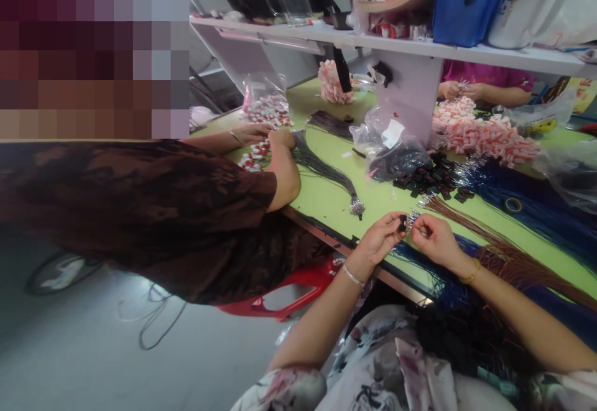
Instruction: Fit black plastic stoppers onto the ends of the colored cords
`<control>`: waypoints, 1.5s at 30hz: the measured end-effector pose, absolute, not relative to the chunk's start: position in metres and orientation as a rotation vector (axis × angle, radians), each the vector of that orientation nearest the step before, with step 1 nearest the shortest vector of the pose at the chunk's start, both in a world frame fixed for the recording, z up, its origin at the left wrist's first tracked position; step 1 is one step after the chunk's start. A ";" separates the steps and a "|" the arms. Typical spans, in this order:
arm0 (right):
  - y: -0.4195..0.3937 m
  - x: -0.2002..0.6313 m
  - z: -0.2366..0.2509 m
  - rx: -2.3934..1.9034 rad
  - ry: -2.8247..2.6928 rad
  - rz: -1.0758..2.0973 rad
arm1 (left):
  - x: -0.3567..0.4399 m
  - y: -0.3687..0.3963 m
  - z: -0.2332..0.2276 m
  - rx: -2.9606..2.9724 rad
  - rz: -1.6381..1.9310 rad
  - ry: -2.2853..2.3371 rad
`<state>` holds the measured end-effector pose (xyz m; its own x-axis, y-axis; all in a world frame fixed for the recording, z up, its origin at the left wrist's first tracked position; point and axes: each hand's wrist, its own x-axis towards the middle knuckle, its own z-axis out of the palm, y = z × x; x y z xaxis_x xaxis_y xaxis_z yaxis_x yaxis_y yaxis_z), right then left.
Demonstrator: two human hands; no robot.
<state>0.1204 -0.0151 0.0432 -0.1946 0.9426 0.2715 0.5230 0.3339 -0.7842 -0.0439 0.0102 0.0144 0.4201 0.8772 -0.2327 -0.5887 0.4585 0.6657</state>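
L hand [380, 240] is pinched shut on a small black connector [402, 222], a boxy hard-plastic piece, held between thumb and fingertips just above the table edge. R hand [433, 237] is closed too, fingers curled, nipping the shiny metal tips of thin wires [413, 218] right at the connector; hands nearly touching, w/ the connector between them. A thin silver bangle sits on the L wrist, a gold-coloured one on the R.

Brown wire bundle [494, 246] fans from the R hand across the table [326, 199], a smooth yellow-green top, long fine strands. Blue wire bundle [536, 203] lies beyond it and more blue strands spill over the near edge under the hands. Pile of loose black connectors [431, 180], same blocky shape, sits just behind the hands, next to a crinkled clear plastic bag [387, 143].

To the left a co-worker in a dark patterned top leans over the table, their hands near a heap of small red-and-white parts [255, 155] and a grey wire bundle [326, 171] w/ silvery ends. Another person's hands, far side, rest by a big mound of pink-white pieces [485, 134]. White shelf [420, 47] above carries a blue bin [464, 13] and clear jars. Red plastic stool [289, 293] stands below on a smooth grey floor.
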 end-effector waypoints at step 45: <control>-0.001 0.143 0.029 -1.617 -2.396 0.346 | -0.053 -0.008 0.010 0.731 0.968 0.953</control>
<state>0.1434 -0.0010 0.0288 -0.3647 0.9294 0.0575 0.8751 0.3632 -0.3198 -0.0533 -0.0075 0.0098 0.2465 0.9117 -0.3287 -0.3424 0.3992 0.8505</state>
